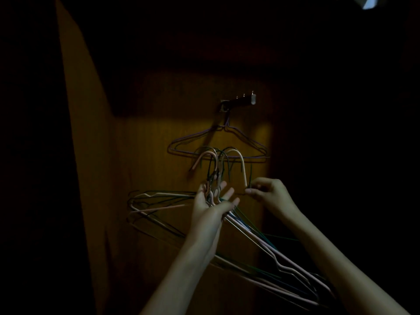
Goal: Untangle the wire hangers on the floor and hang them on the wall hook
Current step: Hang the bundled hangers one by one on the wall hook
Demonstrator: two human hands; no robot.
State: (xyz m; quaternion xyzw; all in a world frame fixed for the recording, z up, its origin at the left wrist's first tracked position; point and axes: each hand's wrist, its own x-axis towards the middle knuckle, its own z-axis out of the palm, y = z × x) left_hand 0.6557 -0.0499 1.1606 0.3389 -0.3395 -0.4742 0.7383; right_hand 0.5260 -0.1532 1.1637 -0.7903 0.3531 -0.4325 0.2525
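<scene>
While the left hand (210, 206) grips the bunched hangers (261, 244), the right hand (269, 193) pinches one hook.

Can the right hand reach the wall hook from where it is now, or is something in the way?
Probably yes. The right hand, pinching a hook tip from the bundle of hangers, sits below the wall hook. Only the purple hangers already hung there lie between, flat against the wood.

Colours, dim lighting, approx only.
Hung hangers (218, 144): purple wire. Held bundle (261, 244): pink w/ dk green + blue-ish strands mixed. Wood panel (145, 142): orange-brown, faint grain. Wall hook (241, 102): dk bar, pale metal end.
</scene>
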